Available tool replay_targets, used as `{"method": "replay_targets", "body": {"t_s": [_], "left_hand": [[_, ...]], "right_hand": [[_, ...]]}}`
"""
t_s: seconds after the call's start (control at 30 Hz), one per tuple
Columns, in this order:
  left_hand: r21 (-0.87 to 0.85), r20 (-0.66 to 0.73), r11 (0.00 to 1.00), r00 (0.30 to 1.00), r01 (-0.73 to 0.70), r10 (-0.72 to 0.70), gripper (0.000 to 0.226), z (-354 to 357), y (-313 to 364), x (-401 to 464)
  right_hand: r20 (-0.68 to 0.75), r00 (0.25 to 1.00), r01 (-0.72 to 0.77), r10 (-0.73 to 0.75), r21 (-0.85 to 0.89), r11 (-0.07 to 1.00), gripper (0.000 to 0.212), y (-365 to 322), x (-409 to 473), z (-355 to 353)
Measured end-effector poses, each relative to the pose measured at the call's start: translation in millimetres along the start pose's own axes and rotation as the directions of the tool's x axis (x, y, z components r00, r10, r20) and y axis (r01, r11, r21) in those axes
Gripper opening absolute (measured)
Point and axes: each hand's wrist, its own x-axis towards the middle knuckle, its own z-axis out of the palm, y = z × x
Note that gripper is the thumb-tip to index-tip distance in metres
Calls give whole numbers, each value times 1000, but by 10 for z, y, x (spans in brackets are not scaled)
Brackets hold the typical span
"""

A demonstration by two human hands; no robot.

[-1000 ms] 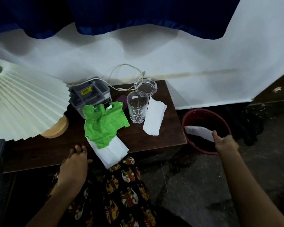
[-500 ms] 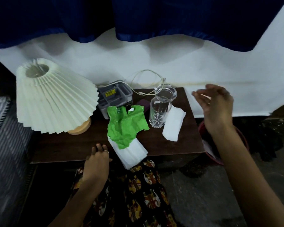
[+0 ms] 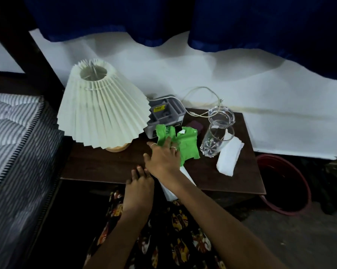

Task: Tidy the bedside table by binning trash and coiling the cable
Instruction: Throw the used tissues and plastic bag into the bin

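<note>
A crumpled green plastic bag [image 3: 187, 144] lies in the middle of the dark wooden bedside table [image 3: 105, 167]. My right hand [image 3: 163, 156] rests flat on the bag's left part, fingers spread. Under the bag and my right wrist lies folded white paper [image 3: 185, 174] that overhangs the front edge. My left hand [image 3: 139, 184] sits at the table's front edge, fingers loosely apart, holding nothing. Another folded white tissue [image 3: 229, 160] lies at the right. A pale cable [image 3: 202, 94] loops at the back against the wall. A red bin [image 3: 303, 183] stands on the floor to the right.
A pleated cream lamp [image 3: 103, 105] stands at the table's left. A grey box [image 3: 166, 113] sits behind the bag. Two clear glasses [image 3: 215, 138] stand beside the tissue. A dark phone-like object [image 3: 195, 126] lies behind the bag. A striped mattress [image 3: 14, 133] is at the left.
My right hand has swung from the red bin, across the table, down onto the green bag. My left hand stayed at the front edge. The view has shifted left.
</note>
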Motion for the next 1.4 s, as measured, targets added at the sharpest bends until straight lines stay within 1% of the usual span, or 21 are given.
{"method": "replay_targets", "body": {"t_s": [0.07,0.17,0.23,0.3,0.4,0.5,0.53,0.6,0.67,0.77,0.83,0.87,0.93,1.0,1.03,1.07,1.17,1.23,1.3,1.4], "left_hand": [[-5,-15,1000,1000,1,-1,48,-17,6,-13],[-4,-27,1000,1000,6,-6,50,-43,16,-26],[-7,-22,1000,1000,3,-3,51,-37,18,-27],[-16,-6,1000,1000,7,-7,52,-43,21,-34],[-32,11,999,1000,15,-15,54,-46,26,-35],[-29,39,999,999,34,-33,57,-52,41,-34],[-25,39,999,998,41,-40,57,-56,42,-42],[-13,21,999,999,48,-48,54,-68,39,-51],[6,13,999,999,52,-52,53,-86,52,-65],[-6,17,997,997,76,-76,52,-94,70,-56],[-25,32,996,996,81,-80,53,-88,85,-48],[-28,39,996,996,82,-81,53,-87,88,-48],[-38,37,996,996,84,-82,52,-77,65,-35],[-45,34,995,996,83,-82,51,-84,53,-30],[-53,31,995,996,85,-84,50,-99,51,-33],[-56,30,995,996,86,-85,50,-114,44,-41],[-10,22,997,997,71,-71,51,-152,31,-47],[-3,26,998,997,67,-67,52,-158,26,-54],[-30,34,997,997,71,-69,51,-147,36,-38],[-33,42,996,996,79,-78,51,-155,56,-31]], "right_hand": [[-33,999,-26,25,-29,999,46,-33,30,-4],[-123,992,-3,10,56,998,38,-18,-12,-118],[-164,986,40,-23,104,994,40,20,-110,-257],[-210,975,113,-78,158,981,45,106,-264,-420],[-308,941,223,-137,264,938,51,305,-590,-654],[-420,903,251,-87,353,901,52,618,-954,-888],[-478,877,263,-59,373,890,52,741,-1062,-972],[-604,797,274,-9,348,896,52,1009,-1180,-1119],[-681,728,244,80,366,898,50,1331,-1235,-1197],[-740,622,172,257,448,877,46,1790,-1292,-1324],[-760,549,142,346,493,858,45,2060,-1316,-1395],[-761,525,117,380,507,854,44,2191,-1311,-1416],[-749,506,58,427,524,850,44,2465,-1251,-1405],[-735,512,-15,445,510,860,45,2775,-1144,-1341],[-723,529,-57,444,492,869,46,2928,-1071,-1296],[-707,560,-99,433,462,881,48,3057,-992,-1247],[-622,684,-227,382,315,921,52,3342,-774,-1119],[-557,731,-286,395,276,918,54,3475,-645,-1063],[-521,731,-319,441,310,896,53,3625,-530,-987],[-457,705,-390,542,389,835,51,3789,-423,-841]]}}
